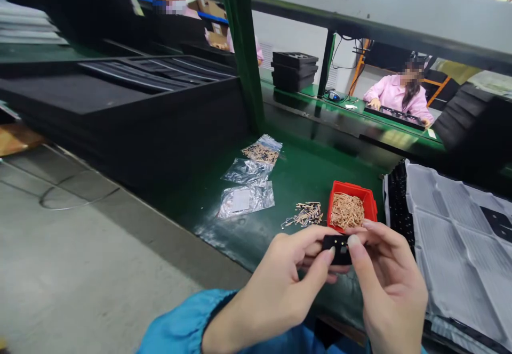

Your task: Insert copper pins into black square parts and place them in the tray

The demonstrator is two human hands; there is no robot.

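Observation:
A small black plastic part (339,247) is held between both hands in front of me, above the near edge of the green bench (304,183). My left hand (276,290) pinches its left end with thumb and forefinger. My right hand (390,284) grips its right side, thumb on top. Just beyond the hands stands a red bin (370,198) filled with thin copper-coloured pieces (347,211). A loose heap of the same small metal pieces (306,214) lies on the bench to the bin's left.
Three clear plastic bags (248,186) lie further left on the bench. Stacked black trays (120,103) fill the left. Trays under white sheets (456,231) sit at right. A green post (244,55) rises behind. Two people in pink (400,95) work beyond.

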